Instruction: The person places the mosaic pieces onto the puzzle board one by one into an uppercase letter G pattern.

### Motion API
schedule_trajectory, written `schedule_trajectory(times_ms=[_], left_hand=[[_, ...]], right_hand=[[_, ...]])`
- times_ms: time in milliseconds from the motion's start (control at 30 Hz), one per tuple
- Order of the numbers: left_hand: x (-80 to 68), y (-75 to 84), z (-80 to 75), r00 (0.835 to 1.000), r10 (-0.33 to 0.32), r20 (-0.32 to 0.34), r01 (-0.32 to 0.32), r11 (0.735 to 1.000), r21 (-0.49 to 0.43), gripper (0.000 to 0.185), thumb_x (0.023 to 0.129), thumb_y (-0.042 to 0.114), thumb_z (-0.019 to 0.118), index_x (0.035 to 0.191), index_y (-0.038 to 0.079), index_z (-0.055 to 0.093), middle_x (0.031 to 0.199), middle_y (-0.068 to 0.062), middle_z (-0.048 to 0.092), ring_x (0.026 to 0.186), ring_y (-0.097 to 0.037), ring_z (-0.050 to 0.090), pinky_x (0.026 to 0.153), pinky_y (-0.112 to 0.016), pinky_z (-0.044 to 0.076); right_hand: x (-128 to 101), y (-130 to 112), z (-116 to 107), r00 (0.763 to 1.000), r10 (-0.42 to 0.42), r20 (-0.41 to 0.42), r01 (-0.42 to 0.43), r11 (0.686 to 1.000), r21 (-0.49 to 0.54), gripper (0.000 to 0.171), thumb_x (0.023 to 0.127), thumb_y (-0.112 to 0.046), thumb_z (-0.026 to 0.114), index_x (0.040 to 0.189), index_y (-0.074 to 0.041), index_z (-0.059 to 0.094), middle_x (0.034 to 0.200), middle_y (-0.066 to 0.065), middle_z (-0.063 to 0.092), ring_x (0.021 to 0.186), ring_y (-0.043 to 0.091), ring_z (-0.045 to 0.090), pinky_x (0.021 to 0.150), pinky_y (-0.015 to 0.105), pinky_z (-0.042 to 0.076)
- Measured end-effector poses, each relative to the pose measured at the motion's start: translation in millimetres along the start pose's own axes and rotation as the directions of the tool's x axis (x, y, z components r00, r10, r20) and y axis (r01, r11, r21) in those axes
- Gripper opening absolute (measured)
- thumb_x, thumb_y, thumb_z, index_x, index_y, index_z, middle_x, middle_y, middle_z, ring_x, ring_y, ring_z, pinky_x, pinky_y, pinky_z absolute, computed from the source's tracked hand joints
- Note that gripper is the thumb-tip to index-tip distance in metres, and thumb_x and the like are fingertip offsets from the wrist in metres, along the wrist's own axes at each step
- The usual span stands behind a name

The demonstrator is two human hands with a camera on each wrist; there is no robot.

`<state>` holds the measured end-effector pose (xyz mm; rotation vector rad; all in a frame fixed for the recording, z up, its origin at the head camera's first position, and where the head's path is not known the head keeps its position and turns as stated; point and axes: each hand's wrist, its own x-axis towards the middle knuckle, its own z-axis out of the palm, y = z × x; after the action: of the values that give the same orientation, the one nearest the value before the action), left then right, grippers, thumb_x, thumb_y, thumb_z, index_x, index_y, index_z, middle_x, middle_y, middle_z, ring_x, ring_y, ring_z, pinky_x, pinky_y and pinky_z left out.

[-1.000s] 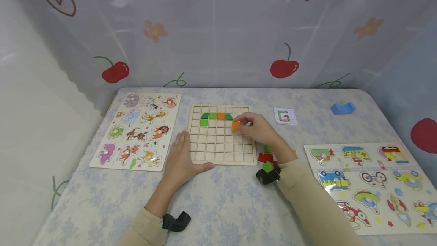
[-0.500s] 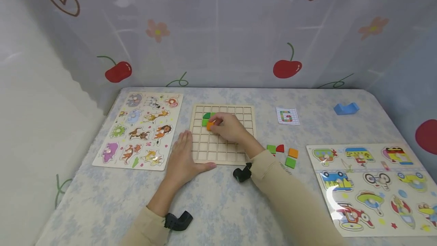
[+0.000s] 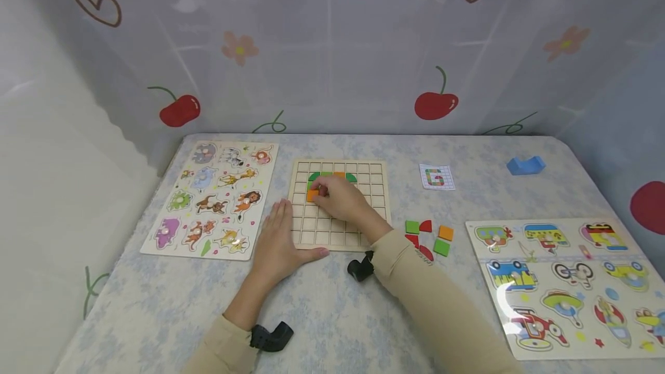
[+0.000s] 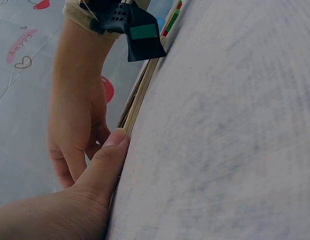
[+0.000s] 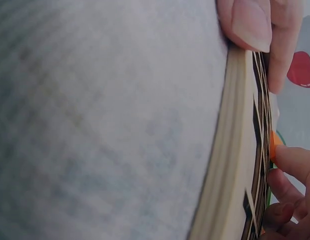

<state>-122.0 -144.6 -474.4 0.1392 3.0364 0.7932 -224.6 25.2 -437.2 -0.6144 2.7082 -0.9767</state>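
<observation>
Where gridded wood lies, square orange tile (image 3: 312, 195).

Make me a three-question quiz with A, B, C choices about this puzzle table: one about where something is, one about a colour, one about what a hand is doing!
1. Where is the blue block?
A. On the grid board
B. At the table's far right, beyond the small card
C. On the animal puzzle

2. What colour is the tile under the right hand's fingertips?
A. Orange
B. Blue
C. Purple

3. What is the left hand doing?
A. Holding a red tile
B. Lifted in the air
C. Lying flat at the grid board's left edge

Answers:
1. B: the block sits alone on the tablecloth, to the right of the small card.
2. A: an orange tile shows at the right hand on the grid board.
3. C: its fingers are straight, thumb against the board's near corner.
</observation>
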Motion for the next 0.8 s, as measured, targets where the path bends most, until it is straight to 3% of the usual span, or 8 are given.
schedule_trajectory(times_ms=[367, 800], left_hand=[[0.8, -1.0, 1.3, 1.000, 0.004, -0.007, -0.004, 1.000, -0.001, 0.140, 0.062, 0.084, 0.070, 0.158, 0.001, 0.012, 0.167, -0.016, 0.013, 0.156, -0.029, 0.008, 0.126, -0.050, 0.015], [0.0, 0.3, 0.1, 1.000, 0.001, -0.002, -0.001, 1.000, 0.000, 0.140, 0.062, 0.084, 0.070, 0.158, 0.000, 0.012, 0.166, -0.017, 0.012, 0.156, -0.030, 0.007, 0.126, -0.050, 0.015]], right_hand=[[-0.2, 0.3, 1.5, 1.000, -0.011, 0.003, 0.011, 0.999, -0.038, 0.019, 0.096, -0.025, 0.066, 0.114, -0.019, 0.070, 0.093, -0.004, 0.063, 0.078, 0.013, 0.056, 0.070, 0.026, 0.049], [-6.2, 0.8, -0.6, 1.000, -0.007, 0.004, 0.007, 1.000, -0.015, 0.015, 0.094, -0.024, 0.069, 0.106, -0.017, 0.076, 0.102, -0.003, 0.066, 0.091, 0.011, 0.059, 0.083, 0.029, 0.053]])
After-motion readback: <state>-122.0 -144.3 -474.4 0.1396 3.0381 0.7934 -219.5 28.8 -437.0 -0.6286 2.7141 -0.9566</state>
